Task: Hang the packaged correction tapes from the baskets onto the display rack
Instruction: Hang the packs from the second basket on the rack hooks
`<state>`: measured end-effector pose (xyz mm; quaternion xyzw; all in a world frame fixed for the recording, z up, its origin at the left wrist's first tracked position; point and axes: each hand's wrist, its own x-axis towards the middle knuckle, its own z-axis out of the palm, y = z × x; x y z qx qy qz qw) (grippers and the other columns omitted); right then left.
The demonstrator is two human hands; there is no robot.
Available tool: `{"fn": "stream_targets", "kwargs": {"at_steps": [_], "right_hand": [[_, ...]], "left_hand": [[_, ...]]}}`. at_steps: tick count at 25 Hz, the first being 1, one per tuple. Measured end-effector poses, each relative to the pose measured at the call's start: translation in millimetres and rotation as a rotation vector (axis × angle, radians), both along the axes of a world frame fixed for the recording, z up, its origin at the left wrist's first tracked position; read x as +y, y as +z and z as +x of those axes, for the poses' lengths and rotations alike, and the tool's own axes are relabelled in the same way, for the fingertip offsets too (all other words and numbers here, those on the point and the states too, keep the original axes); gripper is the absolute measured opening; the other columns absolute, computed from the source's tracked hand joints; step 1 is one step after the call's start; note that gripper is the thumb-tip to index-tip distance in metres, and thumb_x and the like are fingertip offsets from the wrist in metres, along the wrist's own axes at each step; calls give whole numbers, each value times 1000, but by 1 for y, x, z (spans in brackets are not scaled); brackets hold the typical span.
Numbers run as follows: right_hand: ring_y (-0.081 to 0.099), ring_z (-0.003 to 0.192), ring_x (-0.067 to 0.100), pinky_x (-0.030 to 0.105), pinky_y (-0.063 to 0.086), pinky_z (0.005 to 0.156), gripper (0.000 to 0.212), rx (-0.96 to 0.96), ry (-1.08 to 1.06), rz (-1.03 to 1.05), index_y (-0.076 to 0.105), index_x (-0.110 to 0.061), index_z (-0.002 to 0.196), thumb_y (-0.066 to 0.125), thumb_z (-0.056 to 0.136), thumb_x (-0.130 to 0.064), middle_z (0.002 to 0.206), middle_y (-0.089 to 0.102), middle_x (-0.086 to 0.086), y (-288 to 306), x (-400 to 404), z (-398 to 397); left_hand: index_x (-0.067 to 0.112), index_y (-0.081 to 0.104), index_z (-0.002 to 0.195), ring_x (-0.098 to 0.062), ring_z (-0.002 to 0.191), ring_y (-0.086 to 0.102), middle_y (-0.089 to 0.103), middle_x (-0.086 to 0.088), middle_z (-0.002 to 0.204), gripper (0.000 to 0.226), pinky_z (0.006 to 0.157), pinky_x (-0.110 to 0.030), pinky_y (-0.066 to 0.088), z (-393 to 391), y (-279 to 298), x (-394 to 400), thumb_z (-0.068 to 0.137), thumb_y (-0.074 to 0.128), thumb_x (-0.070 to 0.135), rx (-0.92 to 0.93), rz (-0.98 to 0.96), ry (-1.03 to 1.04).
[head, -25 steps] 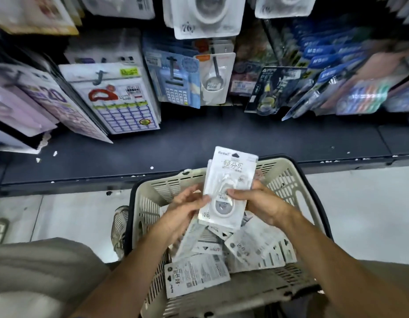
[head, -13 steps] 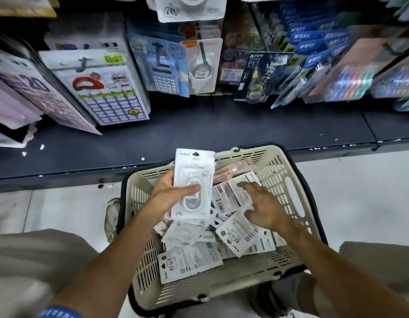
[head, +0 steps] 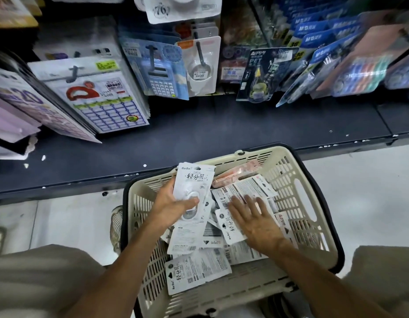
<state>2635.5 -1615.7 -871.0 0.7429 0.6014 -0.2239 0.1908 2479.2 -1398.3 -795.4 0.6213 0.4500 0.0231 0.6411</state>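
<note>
partly hidden under right hand [head: 256,222]: basket [head: 300,196] packs.

A stationery shop aisle is shown. Carded goods are hung in rows on a display rack [head: 221,65]: a blue calculator [head: 161,75], label sheets [head: 102,104], pens in blue packets [head: 318,49]. A dark base shelf [head: 221,134] is seen beneath, and a cream shopping basket [head: 297,187] filled with packaged correction tapes [head: 196,271] is set on the pale floor [head: 371,191].

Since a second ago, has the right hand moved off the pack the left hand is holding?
Yes. The right hand has left the held pack and gone right and down, flat on the loose packs inside the basket.
</note>
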Motion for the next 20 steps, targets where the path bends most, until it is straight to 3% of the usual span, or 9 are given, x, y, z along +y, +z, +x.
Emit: {"fn": "stream_targets", "kwargs": {"at_steps": [2,3,4,6,8,11,13,16,20], "right_hand": [[-24,148,44,59,-25,112,110,75,102,75,-40,-24,147,53,91,-5,150,-53,11,2,8,-6],[-13,152,43,61,-15,117,108,87,179,142,-19,-23,157,60,87,-4,158,-40,12,3,12,-9],[6,153,42,62,2,121,97,80,214,242,12,-17,159,68,81,-5,167,-15,16,6,16,-11],[44,140,36,54,34,116,60,21,223,395,59,-15,131,76,74,-11,155,43,15,16,25,-10],[56,124,25,40,42,107,36,109,125,407,66,-21,123,67,87,-20,131,64,2,31,34,-3],[66,84,11,19,50,68,23,440,-368,301,67,-35,121,58,99,-39,100,71,-8,61,48,14],[66,66,9,12,46,53,22,623,-705,322,69,-30,114,63,95,-40,86,71,-6,74,49,32],[75,89,26,33,60,74,24,1052,-1150,554,74,-6,108,70,90,-22,98,79,9,94,41,66],[74,97,31,36,61,76,35,1586,-1369,539,70,2,116,68,85,-13,112,74,20,122,45,69]], "left_hand": [[40,63,104,5,83,73,76,27,91,52,66,-20,59,-1,0,0,75,85,3,-9,1,8],[37,63,105,7,82,72,76,27,89,52,62,-15,57,-2,0,1,76,84,1,-12,4,12],[35,63,106,8,80,72,77,25,87,50,59,-12,55,-4,0,2,77,83,-1,-12,8,18],[30,62,109,5,81,73,78,17,89,49,62,-12,56,-7,0,4,78,82,-1,-3,15,31],[28,61,113,1,86,73,76,13,98,49,69,-18,58,-11,3,7,79,82,1,15,32,18],[34,61,103,6,82,70,73,19,95,45,63,-11,53,-16,4,10,80,82,2,39,74,-18],[33,62,101,5,83,70,74,19,92,43,58,-8,51,-20,3,10,80,82,2,41,78,-17],[30,65,103,3,84,72,77,20,87,42,60,-9,51,-24,4,7,78,84,2,46,42,3],[26,64,107,2,82,73,78,21,88,46,57,-9,52,-20,17,2,77,80,-4,-9,-146,35]]}}
